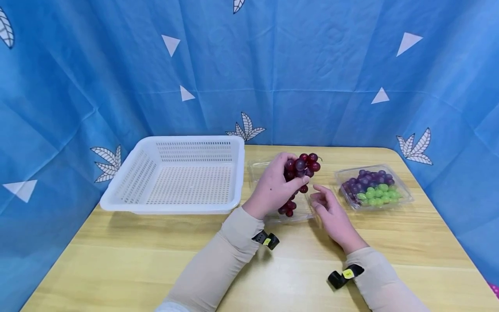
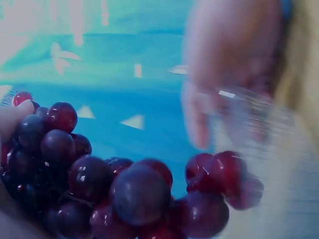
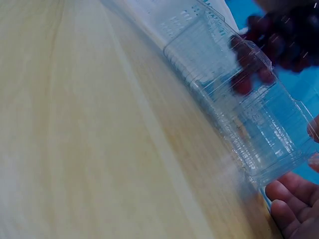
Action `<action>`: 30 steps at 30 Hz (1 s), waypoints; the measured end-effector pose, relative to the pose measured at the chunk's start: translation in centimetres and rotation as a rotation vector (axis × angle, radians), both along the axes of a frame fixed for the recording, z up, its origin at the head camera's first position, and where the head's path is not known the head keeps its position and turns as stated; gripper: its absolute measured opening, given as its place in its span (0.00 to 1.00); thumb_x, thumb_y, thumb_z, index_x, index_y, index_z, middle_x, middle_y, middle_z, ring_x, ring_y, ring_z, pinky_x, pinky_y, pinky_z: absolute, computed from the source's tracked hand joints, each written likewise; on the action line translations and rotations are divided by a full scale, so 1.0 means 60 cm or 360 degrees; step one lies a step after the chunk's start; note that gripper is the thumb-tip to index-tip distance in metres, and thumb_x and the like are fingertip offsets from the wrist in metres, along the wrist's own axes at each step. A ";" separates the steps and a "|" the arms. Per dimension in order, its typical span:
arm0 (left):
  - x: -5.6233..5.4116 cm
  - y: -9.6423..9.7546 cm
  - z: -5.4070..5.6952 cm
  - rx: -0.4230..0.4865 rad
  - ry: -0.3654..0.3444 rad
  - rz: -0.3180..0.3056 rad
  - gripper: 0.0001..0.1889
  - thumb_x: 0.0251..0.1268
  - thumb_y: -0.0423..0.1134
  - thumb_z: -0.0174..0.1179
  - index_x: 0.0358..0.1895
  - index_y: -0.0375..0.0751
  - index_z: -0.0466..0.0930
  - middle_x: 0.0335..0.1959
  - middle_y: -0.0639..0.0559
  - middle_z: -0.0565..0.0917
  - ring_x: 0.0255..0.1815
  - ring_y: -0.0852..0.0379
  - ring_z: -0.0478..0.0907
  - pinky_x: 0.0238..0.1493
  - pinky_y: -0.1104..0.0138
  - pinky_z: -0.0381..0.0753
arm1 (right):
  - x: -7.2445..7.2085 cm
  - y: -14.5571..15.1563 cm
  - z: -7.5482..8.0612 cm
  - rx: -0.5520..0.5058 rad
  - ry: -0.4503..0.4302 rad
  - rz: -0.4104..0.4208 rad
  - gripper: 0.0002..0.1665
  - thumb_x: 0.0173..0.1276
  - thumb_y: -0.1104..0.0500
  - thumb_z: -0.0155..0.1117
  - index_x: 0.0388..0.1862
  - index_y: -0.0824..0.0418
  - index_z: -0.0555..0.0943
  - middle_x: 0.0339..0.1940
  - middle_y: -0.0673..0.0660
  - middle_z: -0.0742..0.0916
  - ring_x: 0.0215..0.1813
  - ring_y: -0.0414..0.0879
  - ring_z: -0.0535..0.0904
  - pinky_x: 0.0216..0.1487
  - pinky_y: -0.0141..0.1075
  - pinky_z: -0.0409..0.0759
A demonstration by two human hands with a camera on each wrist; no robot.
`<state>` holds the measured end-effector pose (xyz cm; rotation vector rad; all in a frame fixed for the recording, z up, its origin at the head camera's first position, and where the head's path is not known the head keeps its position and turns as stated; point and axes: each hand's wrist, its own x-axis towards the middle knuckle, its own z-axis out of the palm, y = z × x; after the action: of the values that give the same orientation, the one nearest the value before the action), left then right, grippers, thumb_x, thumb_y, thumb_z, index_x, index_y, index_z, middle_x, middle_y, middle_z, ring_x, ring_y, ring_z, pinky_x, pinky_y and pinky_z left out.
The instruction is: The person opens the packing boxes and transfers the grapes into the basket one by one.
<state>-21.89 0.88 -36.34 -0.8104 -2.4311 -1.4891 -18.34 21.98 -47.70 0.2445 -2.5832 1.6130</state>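
My left hand point(image 1: 273, 185) grips a bunch of dark red grapes point(image 1: 310, 165) and holds it above an open clear plastic container point(image 1: 305, 211). Part of the bunch hangs below the fingers; the palm hides some of it. In the left wrist view the grapes point(image 2: 140, 194) fill the lower part. My right hand point(image 1: 334, 216) is by the container's right end, its fingers loosely bent. From the right wrist, fingertips point(image 3: 281, 216) appear close beside the corner of the container point(image 3: 214, 64); whether they touch it is unclear.
A white perforated plastic basket point(image 1: 171, 209) stands at the left of the wooden table point(image 1: 128, 255). To the right lies another clear container point(image 1: 405, 196) with purple grapes point(image 1: 368, 180) and green grapes point(image 1: 378, 196). A blue curtain point(image 1: 312, 65) hangs behind the table.
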 end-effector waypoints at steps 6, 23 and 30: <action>0.025 -0.040 0.064 0.0143 0.0144 0.0038 0.21 0.65 0.42 0.69 0.57 0.47 0.73 0.56 0.54 0.76 0.57 0.57 0.75 0.60 0.55 0.76 | 0.005 0.000 0.005 -0.0029 0.0003 0.0021 0.30 0.81 0.60 0.51 0.78 0.61 0.61 0.62 0.65 0.78 0.63 0.56 0.74 0.65 0.40 0.71; 0.010 -0.192 0.114 -0.0015 0.0320 0.0886 0.24 0.61 0.48 0.73 0.58 0.44 0.78 0.57 0.47 0.72 0.61 0.51 0.68 0.58 0.53 0.72 | 0.002 0.001 -0.002 -0.0008 -0.0020 0.0022 0.30 0.81 0.58 0.50 0.79 0.59 0.60 0.63 0.64 0.78 0.64 0.55 0.72 0.66 0.53 0.69; 0.002 -0.230 0.111 -0.0316 0.0184 0.1103 0.27 0.63 0.51 0.70 0.61 0.44 0.77 0.57 0.43 0.76 0.59 0.45 0.67 0.56 0.47 0.71 | 0.001 0.000 0.000 -0.0014 -0.0023 0.0017 0.30 0.81 0.59 0.51 0.78 0.59 0.61 0.62 0.63 0.78 0.63 0.54 0.73 0.65 0.47 0.71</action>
<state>-21.74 -12.91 -29.67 -0.0391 -2.4202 -0.9221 -18.28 21.98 -47.68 0.2472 -2.5892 1.6352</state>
